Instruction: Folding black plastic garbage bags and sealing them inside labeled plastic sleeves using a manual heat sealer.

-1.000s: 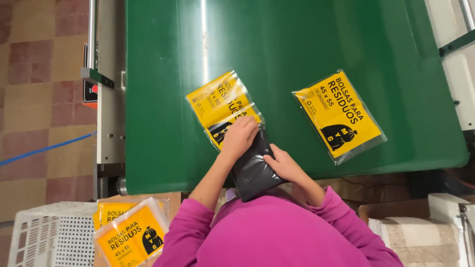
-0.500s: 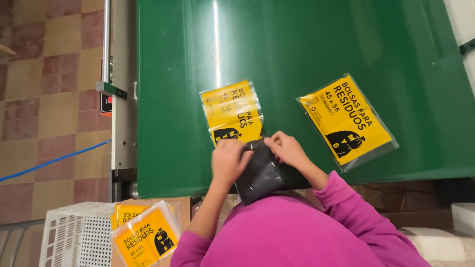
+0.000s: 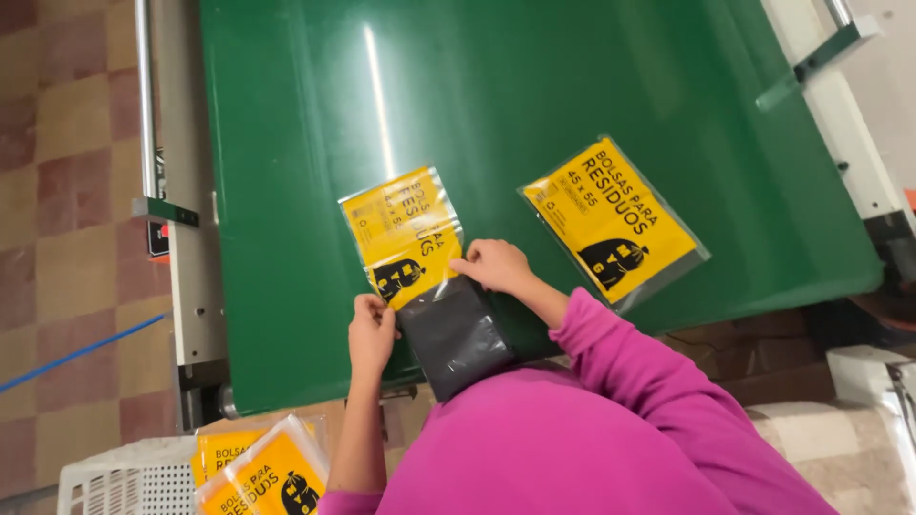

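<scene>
My own pink-sleeved body (image 3: 592, 448) covers the near end of the folded black bag bundle (image 3: 453, 334), so I cannot tell how far it reaches. Its far end slips inside the clear yellow-printed pouch (image 3: 401, 229), hidden behind the label. My left hand (image 3: 372, 329) at eight o'clock of the bundle hides its fingertips underneath. At seven o'clock, the stacked yellow packets (image 3: 258, 472) and white crate (image 3: 114, 482) are cut off by the bottom edge.

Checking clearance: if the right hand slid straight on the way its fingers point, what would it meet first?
The right hand points left across the yellow packet it touches; beyond that, probably only bare green belt.
</scene>
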